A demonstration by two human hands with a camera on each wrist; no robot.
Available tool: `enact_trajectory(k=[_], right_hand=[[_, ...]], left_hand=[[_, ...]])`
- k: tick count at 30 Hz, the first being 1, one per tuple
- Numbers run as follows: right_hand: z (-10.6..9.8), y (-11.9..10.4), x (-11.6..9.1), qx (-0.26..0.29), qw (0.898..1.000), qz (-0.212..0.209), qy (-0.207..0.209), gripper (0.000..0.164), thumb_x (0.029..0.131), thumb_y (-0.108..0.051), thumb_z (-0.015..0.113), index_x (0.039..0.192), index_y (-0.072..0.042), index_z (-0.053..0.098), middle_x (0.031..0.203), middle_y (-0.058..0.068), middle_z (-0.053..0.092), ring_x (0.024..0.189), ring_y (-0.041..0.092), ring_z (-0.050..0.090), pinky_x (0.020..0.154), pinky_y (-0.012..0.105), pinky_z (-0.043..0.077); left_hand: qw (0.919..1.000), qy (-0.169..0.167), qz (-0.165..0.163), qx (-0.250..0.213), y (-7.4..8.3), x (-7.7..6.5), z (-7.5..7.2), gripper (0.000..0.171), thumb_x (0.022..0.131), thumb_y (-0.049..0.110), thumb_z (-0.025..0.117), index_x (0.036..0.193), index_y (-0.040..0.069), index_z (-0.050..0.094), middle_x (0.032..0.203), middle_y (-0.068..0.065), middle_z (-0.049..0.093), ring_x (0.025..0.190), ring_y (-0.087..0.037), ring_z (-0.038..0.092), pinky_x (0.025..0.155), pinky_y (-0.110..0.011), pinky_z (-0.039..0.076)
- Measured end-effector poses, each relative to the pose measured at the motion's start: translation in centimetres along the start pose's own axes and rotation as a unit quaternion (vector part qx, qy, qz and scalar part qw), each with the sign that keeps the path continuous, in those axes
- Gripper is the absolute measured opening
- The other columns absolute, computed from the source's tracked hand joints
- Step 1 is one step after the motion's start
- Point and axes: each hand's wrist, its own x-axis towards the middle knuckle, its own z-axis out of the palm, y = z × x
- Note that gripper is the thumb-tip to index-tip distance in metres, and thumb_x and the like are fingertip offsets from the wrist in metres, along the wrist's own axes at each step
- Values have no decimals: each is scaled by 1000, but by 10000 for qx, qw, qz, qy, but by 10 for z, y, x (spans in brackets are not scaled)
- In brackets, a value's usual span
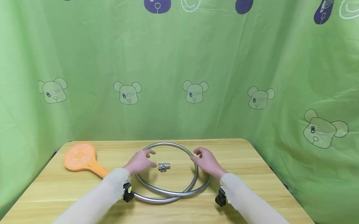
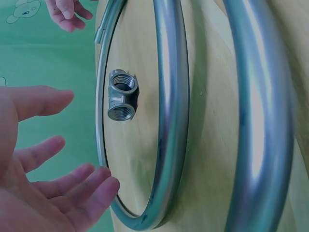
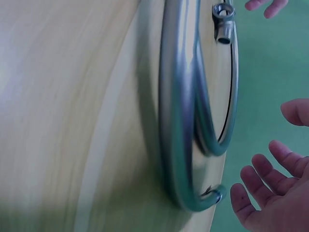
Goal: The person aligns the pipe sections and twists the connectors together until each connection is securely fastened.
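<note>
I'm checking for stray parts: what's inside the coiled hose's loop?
A metal fitting lies on the wooden table there. Whatever is directly beneath it is covered.

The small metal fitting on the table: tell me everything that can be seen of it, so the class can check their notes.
The small metal fitting is shiny, silver-coloured and branched, with short tubular ends. Two round openings facing the left wrist camera show threads inside. It lies loose on the wood-look table, inside the loop of the grey hose but apart from it. It sits between the left hand and right hand, nearer the left; neither touches it.
</note>
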Motion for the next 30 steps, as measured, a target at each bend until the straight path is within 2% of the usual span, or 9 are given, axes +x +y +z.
enact_trajectory(k=[7,13,18,25,30], right_hand=[[-5,15,1,-26,9999,118,-26,45,92,-24,70,129,1,60,128,20,62,117,37,58,103,52,49],[-10,31,3,-62,9998,201,-6,44,92,-23,71,127,2,61,128,21,61,116,38,58,100,53,50],[-14,39,4,-120,9996,271,-4,45,91,-24,72,126,2,61,128,22,60,117,39,57,101,53,50],[-18,49,2,-125,9989,422,-140,55,89,-25,74,131,4,57,134,27,57,125,45,53,108,58,44],[-19,57,2,-228,9983,451,-296,63,87,-26,76,137,6,53,138,30,54,130,48,50,111,61,40]], left_hand=[[9995,-279,-9,131,3,7,10,64,78,17,81,137,8,59,136,-26,58,122,-39,57,102,-57,49],[9985,-434,149,297,3,16,21,67,73,18,86,134,5,61,126,-22,64,112,-33,61,96,-51,53],[9978,-576,95,310,3,19,25,68,72,16,86,134,4,61,120,-17,67,104,-27,62,94,-48,53],[9962,-711,133,475,0,26,31,69,71,16,87,133,3,61,102,-6,70,90,-19,63,87,-40,55],[9946,-825,156,610,4,27,33,68,71,17,87,133,2,62,102,-6,72,90,-18,65,90,-40,55]])
